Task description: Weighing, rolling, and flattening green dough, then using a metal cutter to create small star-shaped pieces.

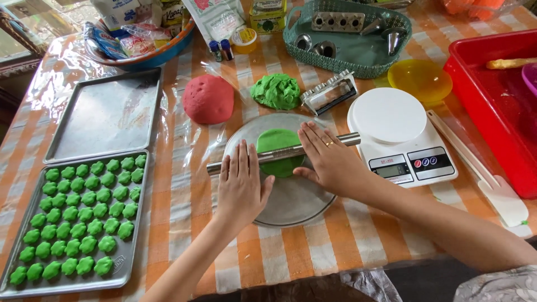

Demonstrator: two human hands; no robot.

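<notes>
A checked orange-and-white table (313,246) under clear plastic was seen, bearing a red tub (492,95), two baking trays, one (106,114) bare and one (120,263) filled with small green dough shapes (84,215), and a white kitchen scale (397,134). A round metal plate (296,201) was set at the centre, with a flat green dough disc (279,142) on it. A steel rolling pin (282,152) was laid across the disc, pressed under the flattened, open left hand (240,187) and right hand (330,159).
</notes>
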